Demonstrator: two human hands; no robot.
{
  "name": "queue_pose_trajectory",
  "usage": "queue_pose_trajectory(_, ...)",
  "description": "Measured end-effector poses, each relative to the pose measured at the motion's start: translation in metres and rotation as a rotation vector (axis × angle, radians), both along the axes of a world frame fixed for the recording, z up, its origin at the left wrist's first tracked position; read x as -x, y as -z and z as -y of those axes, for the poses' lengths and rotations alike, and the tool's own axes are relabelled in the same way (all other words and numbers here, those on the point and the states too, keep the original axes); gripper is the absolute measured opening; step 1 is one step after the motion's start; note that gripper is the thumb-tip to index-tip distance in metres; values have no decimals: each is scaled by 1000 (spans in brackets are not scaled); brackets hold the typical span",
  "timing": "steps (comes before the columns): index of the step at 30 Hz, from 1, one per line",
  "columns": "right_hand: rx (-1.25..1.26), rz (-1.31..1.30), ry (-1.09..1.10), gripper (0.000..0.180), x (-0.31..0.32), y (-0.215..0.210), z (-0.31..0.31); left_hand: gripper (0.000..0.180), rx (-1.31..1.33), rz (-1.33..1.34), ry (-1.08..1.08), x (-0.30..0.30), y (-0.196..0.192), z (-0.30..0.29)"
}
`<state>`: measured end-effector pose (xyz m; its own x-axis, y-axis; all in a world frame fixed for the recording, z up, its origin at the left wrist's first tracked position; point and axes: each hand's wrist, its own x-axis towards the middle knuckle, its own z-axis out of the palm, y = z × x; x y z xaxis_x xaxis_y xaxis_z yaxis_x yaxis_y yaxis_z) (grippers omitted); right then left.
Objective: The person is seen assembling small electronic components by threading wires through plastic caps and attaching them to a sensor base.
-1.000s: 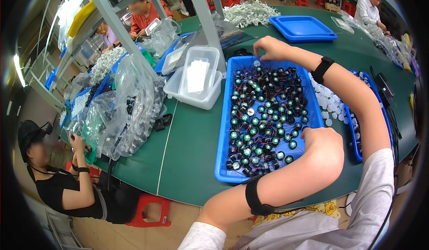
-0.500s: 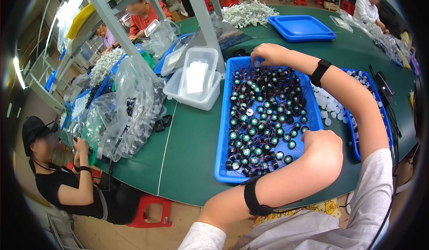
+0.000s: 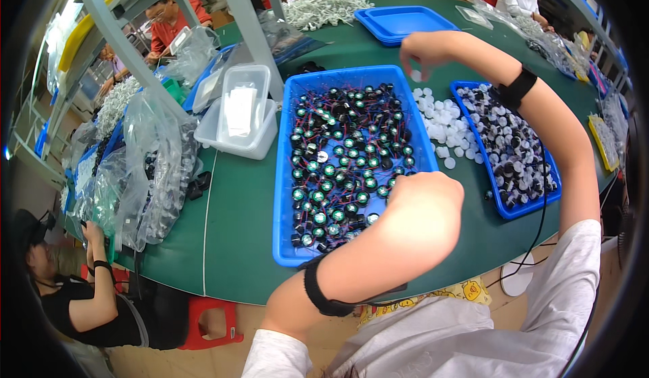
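A blue tray [image 3: 278,209] on the green table holds many small round black parts [image 3: 338,168] with green faces and thin red and dark wires. Over its near right side, my left hand [image 3: 429,205] is curled in, its back toward me; whatever is in its fingers is hidden. Past the tray's far right corner, my right hand [image 3: 426,52] is slightly blurred, its fingers closed on a small white disc [image 3: 416,76]. Just below that hand, loose white discs [image 3: 443,124] lie heaped on the table between the two trays.
A second blue tray [image 3: 501,205] on the right holds black parts with white discs. Clear plastic boxes [image 3: 260,138] stand left. Stacked blue trays [image 3: 412,21], white pieces [image 3: 324,7] and a grey post [image 3: 253,23] are farther off. A co-worker [image 3: 81,290] sits at left.
My right hand has moved from the tray's far edge to beside the white disc heap. My view has swung right, bringing more of the second tray into sight. My left hand stays over the tray.
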<state>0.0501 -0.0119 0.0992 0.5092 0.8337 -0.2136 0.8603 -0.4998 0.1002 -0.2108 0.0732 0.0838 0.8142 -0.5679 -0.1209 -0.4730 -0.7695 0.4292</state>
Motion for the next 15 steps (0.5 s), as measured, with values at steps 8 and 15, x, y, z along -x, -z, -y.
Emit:
queue_pose_trajectory(8,299,-228,297,31,19,27,63,21,58,147,-56,-1,8,2)
queue_pose_trajectory(15,338,-182,299,34,16,46,77,24,56,108,28,-11,5,3)
